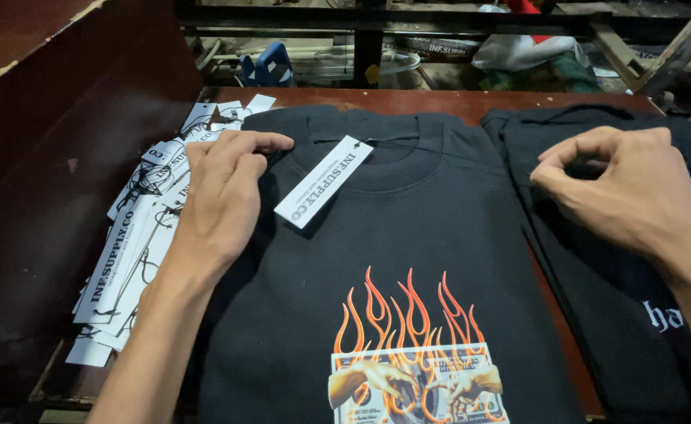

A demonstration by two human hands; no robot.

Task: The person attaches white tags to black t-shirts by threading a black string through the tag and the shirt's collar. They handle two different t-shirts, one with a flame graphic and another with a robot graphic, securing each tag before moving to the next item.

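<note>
Black cotton fills the middle of the view — a T-shirt lies flat on a reddish wooden table, its flame-and-banknote print cut off by the lower edge, its hem out of sight; a white hang tag rests slantwise on the chest just under the collar, its thin string running up into the neckline. Left hand lies palm down on the shirt's shoulder, fingers stretched nearly flat and together, gripping nothing, fingertips just beside the tag's upper end but not on it; its forearm covers part of the sleeve. Right hand hovers over a second black garment to the right, thumb and forefinger curled towards each other in a loose pinch; whether anything thin sits between them I cannot tell. White lettering on that garment is half hidden by the wrist. Beside the left arm a heap of spare white tags spills along a dark wooden side wall; beyond the table, clutter is dim — hard to make out.
</note>
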